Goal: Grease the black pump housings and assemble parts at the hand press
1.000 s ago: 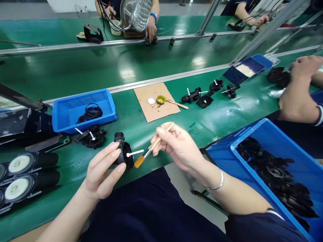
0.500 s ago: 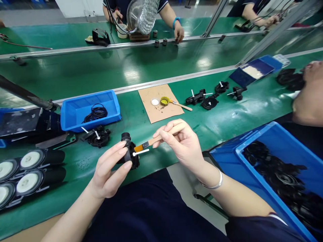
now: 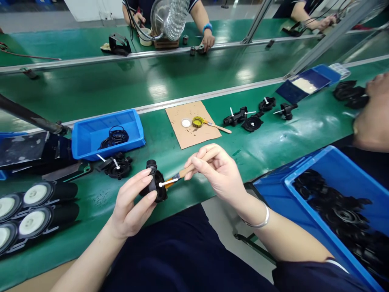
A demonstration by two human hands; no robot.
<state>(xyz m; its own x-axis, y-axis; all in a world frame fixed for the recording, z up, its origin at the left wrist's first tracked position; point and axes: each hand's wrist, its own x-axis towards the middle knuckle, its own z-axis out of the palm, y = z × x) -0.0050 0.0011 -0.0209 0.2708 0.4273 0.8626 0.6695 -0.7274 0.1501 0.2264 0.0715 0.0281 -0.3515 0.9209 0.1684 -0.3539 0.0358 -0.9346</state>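
My left hand (image 3: 133,205) is closed around a black plastic housing (image 3: 151,183), its threaded neck pointing up and its open face turned right. A thin white shaft (image 3: 169,183) sticks out of the housing toward my right hand. Between thumb and fingers, my right hand (image 3: 217,170) grips a paintbrush (image 3: 187,171) by its wooden handle. The orange bristles lie at the housing's rim, partly behind the white shaft; whether they touch it I cannot tell. Beyond my hands a cardboard sheet (image 3: 185,137) carries a yellow cap of liquid (image 3: 197,121), a second brush (image 3: 223,129) and a small white disc (image 3: 186,122).
A blue bin of black rings (image 3: 82,138) stands left, near another housing (image 3: 118,165). Cylinders with white discs (image 3: 35,194) lie at lower left. Several housings (image 3: 252,123) sit to the right, above a large blue crate (image 3: 287,178). A co-worker's hand (image 3: 208,40) works across the belt.
The brush has moved from the upper part of the housing's rim down its right side, behind the white shaft. The housing has turned slightly. Across the belt, the co-worker's hand has shifted left.
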